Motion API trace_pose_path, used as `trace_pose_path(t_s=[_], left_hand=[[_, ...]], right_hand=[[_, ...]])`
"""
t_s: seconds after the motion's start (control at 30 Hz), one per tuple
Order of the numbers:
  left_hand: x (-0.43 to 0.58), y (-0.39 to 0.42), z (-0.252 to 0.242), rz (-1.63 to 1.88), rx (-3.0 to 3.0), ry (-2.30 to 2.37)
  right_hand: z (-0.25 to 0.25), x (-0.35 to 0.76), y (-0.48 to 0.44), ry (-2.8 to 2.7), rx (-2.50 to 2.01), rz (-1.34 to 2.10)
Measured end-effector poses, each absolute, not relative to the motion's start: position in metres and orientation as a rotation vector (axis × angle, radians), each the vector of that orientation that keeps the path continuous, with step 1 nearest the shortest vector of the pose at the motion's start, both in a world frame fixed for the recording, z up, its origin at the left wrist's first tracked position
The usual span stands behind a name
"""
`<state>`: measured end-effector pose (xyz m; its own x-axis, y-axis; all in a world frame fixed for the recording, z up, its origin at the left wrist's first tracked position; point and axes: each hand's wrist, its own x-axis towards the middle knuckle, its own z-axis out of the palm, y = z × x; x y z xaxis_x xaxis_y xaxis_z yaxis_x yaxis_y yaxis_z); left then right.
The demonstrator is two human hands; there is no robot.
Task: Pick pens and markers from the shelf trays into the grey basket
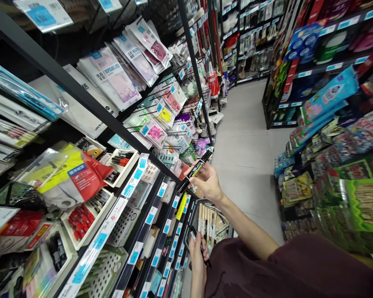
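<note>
My right hand is raised beside the shop shelves, fingers closed round a black marker pen with a yellow label, held slanted with its tip up to the right. Lower down, my left hand grips a thin dark pen over a wire shopping basket that holds several wooden-looking sticks and packets. Both hands are close to the shelf edge with its blue price tags.
Shelves on the left carry hanging packets, white trays of pens and stationery. Across a grey tiled aisle, shelves on the right hold bagged goods. More racks stand at the aisle's far end.
</note>
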<state>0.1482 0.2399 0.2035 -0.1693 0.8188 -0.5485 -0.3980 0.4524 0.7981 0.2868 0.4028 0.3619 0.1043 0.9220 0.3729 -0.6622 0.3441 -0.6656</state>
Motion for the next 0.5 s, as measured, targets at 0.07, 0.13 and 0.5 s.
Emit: trace_pose_path(t_s=[0.07, 0.13, 0.5], left_hand=[[0.149, 0.24, 0.205, 1.128, 0.414, 1.348], [0.149, 0.24, 0.207, 1.121, 0.416, 1.344], [0.148, 0.226, 0.202, 1.134, 0.394, 1.321]], right_hand=[[0.362, 0.286, 0.403, -0.837, -0.384, 1.211], [0.363, 0.286, 0.403, -0.831, -0.39, 1.215], [0.353, 0.292, 0.393, -0.981, -0.491, 1.414]])
